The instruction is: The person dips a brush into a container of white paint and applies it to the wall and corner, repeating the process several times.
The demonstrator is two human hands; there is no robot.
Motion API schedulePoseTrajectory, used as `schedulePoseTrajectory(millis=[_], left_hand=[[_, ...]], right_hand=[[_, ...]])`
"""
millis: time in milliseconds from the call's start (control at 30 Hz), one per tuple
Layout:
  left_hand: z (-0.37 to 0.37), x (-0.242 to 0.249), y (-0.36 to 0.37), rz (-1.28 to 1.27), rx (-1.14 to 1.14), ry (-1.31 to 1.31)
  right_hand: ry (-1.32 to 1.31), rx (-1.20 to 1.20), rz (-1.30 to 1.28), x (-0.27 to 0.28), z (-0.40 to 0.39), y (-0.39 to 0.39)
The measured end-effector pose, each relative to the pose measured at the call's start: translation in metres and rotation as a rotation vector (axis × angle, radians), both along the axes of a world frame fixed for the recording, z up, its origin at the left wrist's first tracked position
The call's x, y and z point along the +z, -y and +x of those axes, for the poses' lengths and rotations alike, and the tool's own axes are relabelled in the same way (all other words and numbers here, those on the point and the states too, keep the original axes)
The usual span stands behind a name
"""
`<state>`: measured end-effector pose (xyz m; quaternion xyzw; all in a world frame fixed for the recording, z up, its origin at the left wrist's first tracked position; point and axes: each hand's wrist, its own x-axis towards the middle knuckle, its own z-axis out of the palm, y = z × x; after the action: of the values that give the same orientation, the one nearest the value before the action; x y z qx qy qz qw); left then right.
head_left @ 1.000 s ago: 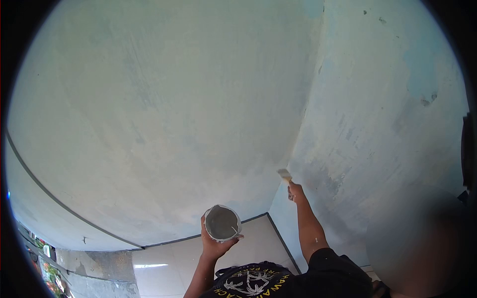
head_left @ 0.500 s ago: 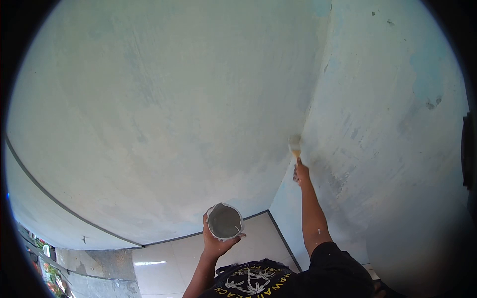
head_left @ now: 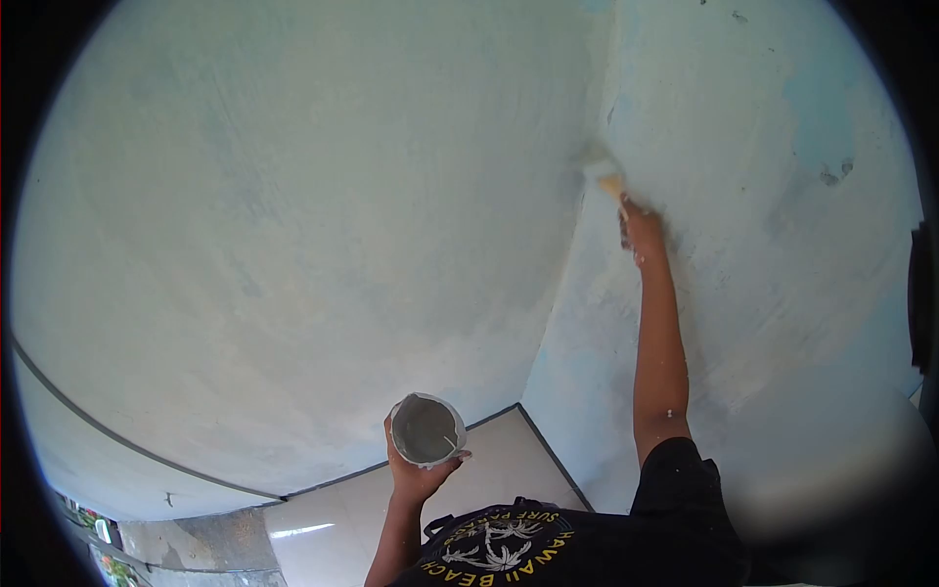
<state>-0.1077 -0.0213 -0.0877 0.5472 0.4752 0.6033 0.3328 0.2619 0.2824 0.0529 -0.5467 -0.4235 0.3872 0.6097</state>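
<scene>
My left hand [head_left: 419, 475] is wrapped round the lower side of a round paint container [head_left: 396, 435], whose open top faces me and shows greyish paint inside. A thin pale strip hangs at its rim. High on the right, my right hand [head_left: 642, 231] grips a paintbrush [head_left: 611, 183] by its wooden handle. The brush's pale bristles touch the wall near the inside corner, somewhat smeared by motion. Around the brush the wall [head_left: 391, 196] carries patchy grey-white and light blue colour.
The right wall [head_left: 763, 264] has blue patches and chipped spots. Dark trim [head_left: 548, 440] edges the pale tiled floor [head_left: 362, 519]. A dark object [head_left: 920, 298] stands at the far right edge. Plants [head_left: 117, 572] and a concrete strip [head_left: 220, 538] lie at lower left.
My right hand has moved the brush upward along the corner, with the arm stretched further. The view has shifted slightly; my left hand still holds the container low.
</scene>
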Motion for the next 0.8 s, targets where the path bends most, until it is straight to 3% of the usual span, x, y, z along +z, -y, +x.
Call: schedulePoseTrajectory(millis=[67, 133, 167, 233, 267, 300, 433, 533, 600, 700, 800], left_hand=[[0.0, 0.001, 0.001, -0.002, 0.005, 0.013], [-0.001, 0.004, -0.001, -0.01, -0.036, 0.015], [-0.002, 0.004, -0.001, -0.017, -0.04, 0.017], [-0.003, 0.003, -0.002, -0.013, -0.049, -0.001], [-0.003, 0.002, -0.002, -0.018, -0.052, 0.002], [-0.003, 0.001, -0.002, -0.021, -0.045, 0.012], [-0.002, -0.003, 0.0, -0.049, -0.039, 0.044], [-0.002, -0.002, 0.0, -0.031, -0.017, 0.029], [0.001, -0.001, 0.002, -0.045, 0.011, 0.023], [0.004, 0.0, 0.004, -0.056, 0.037, 0.023], [0.004, 0.004, 0.006, -0.054, 0.037, 0.018]], right_hand=[[-0.074, -0.017, 0.11, 0.032, 0.0, 0.003], [-0.197, 0.116, 0.172, 0.043, -0.002, -0.002], [-0.136, 0.073, 0.07, 0.035, -0.013, -0.005], [-0.044, 0.073, -0.111, -0.024, -0.037, -0.028], [-0.196, 0.083, -0.237, -0.065, -0.052, -0.035], [-0.363, 0.28, -0.308, -0.107, -0.049, -0.035], [-0.543, 0.375, -0.589, -0.234, -0.063, -0.003], [-0.51, 0.363, -0.775, -0.291, -0.059, 0.01], [-0.254, 0.35, -0.888, -0.303, -0.053, 0.006], [-0.244, 0.346, -0.566, -0.219, -0.051, 0.001], [-0.208, 0.224, -0.175, -0.081, -0.062, 0.004]])
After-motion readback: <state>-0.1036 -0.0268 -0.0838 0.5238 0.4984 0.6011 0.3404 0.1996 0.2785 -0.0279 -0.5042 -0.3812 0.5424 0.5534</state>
